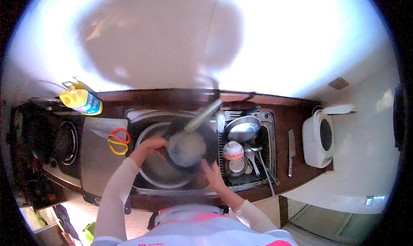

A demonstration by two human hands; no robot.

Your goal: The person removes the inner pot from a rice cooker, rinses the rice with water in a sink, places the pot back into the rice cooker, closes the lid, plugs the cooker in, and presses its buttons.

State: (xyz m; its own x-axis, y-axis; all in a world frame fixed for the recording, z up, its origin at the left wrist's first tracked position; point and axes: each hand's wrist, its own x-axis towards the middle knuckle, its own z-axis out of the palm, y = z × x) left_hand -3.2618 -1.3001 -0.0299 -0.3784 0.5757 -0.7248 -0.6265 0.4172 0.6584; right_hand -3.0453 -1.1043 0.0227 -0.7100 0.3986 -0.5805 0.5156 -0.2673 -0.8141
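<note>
Over the sink, a dark round bowl (173, 163) with cloudy whitish contents sits between my two hands, directly beneath the faucet (204, 117). My left hand (154, 147) grips its left side, fingers curled at the rim. On the lower right side my right hand (211, 175) holds it, with blur around the fingers. A wide metal basin (146, 176) lies under the bowl in the sink (206, 188), partly covered by it. Whether water is running cannot be made out clearly.
A dish rack (272, 160) at right holds a lid (243, 127), bowls and ladles. Beyond it are a knife (291, 151) and a white appliance (318, 138). At left are scissors (118, 141) on a grey board (97, 168), a yellow bottle (81, 100) and a stove (51, 138).
</note>
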